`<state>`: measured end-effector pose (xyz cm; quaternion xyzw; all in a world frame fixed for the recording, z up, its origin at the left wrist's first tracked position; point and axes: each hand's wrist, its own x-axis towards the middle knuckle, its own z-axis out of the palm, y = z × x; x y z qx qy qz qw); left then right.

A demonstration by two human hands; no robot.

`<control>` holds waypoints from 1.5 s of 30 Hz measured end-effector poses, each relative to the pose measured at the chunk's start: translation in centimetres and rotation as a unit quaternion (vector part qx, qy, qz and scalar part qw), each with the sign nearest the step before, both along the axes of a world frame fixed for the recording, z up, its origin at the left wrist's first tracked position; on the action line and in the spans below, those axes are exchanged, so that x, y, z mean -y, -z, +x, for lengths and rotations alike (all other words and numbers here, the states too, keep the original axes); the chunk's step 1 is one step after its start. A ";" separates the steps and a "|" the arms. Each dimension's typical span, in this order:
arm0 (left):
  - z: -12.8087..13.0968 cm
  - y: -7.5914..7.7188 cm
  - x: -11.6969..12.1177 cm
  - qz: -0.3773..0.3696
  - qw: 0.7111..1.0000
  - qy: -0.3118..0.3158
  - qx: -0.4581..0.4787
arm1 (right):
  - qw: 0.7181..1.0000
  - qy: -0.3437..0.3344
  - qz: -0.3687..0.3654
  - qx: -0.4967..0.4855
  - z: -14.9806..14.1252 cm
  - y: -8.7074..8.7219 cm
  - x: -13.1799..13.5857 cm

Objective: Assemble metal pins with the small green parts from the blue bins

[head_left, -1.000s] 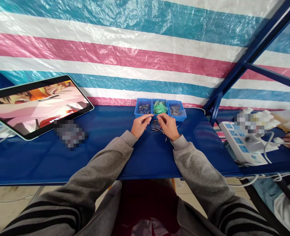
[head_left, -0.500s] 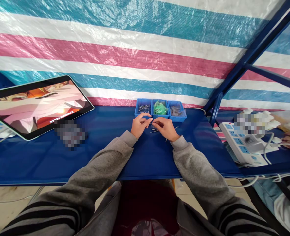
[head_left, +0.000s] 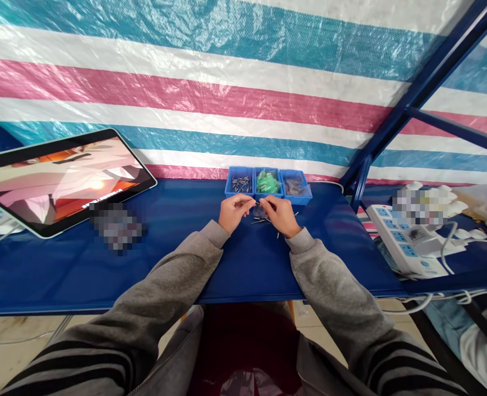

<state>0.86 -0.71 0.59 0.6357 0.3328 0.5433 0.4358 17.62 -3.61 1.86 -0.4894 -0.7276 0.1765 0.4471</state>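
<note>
Close fingertip work seems underway: the left hand (head_left: 233,214) and right hand (head_left: 283,216) nearly meet, thumbs near fingers; whether either grip pinches anything, I cannot tell. Metal pins (head_left: 261,221) lie on the worktop (head_left: 249,264) beside the right hand. Steadiness seems needed next.

Bins (head_left: 269,194) behind hands (head_left: 232,213), tablet (head_left: 72,179) left

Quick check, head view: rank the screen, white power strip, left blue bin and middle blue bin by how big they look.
1. Screen
2. White power strip
3. Left blue bin and middle blue bin: too alike to rank
</note>
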 end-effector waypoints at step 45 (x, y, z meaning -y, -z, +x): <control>0.0 -0.2 0.3 -0.057 0.996 0.042 0.058 | 1.000 0.002 0.012 -0.025 -0.1 0.0 0.1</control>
